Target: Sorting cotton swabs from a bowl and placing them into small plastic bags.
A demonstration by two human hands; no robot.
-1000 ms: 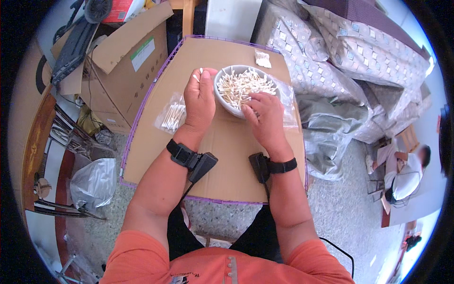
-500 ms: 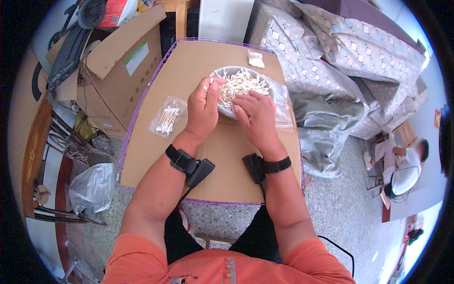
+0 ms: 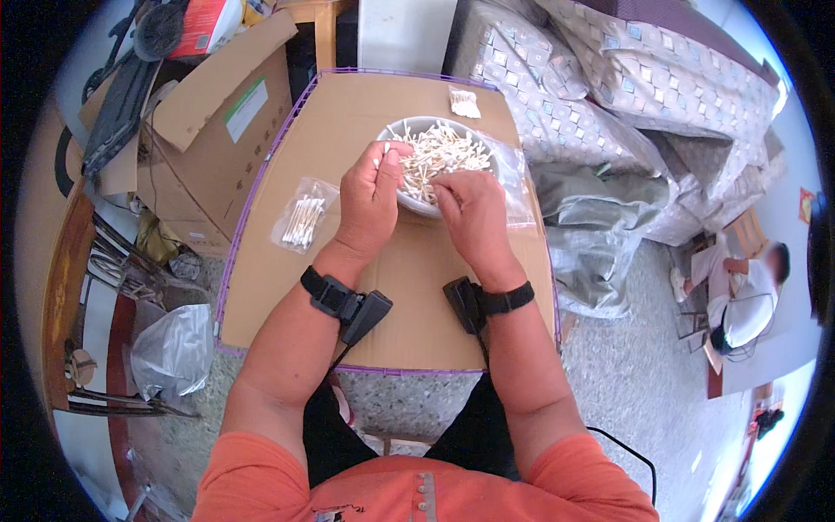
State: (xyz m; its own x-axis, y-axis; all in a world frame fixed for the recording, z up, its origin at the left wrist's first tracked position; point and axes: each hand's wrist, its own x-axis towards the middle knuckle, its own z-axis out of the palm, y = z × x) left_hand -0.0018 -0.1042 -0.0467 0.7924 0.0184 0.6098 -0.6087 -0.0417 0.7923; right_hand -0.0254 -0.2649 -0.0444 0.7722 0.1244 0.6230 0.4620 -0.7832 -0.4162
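A white bowl [image 3: 421, 207] heaped with loose cotton swabs [image 3: 448, 150] stands toward the far side of a cardboard-topped table [image 3: 417, 296]. At the bowl's left rim, my left hand [image 3: 370, 196] is closed around a few cotton swabs, their white tips showing above thumb and forefinger. Over the bowl's near right side, my right hand [image 3: 474, 209] has thumb and forefinger pinched together on a cotton swab among the pile; its other fingers are curled. Left of my left hand lies a clear bag of cotton swabs [image 3: 303, 220]. Another small swab pack [image 3: 464, 103] lies behind the bowl.
Clear plastic bags [image 3: 517, 187] lie flat beside the bowl's right side. A purple wire edge [image 3: 261, 187] rims the table. A big open carton [image 3: 217, 148] stands to the left, covered furniture [image 3: 600, 96] to the right. A person [image 3: 750, 296] sits at the far right.
My right hand's fingers, more spread over the swabs before, have drawn together into a pinch. My left hand stays nearly in place with its swabs.
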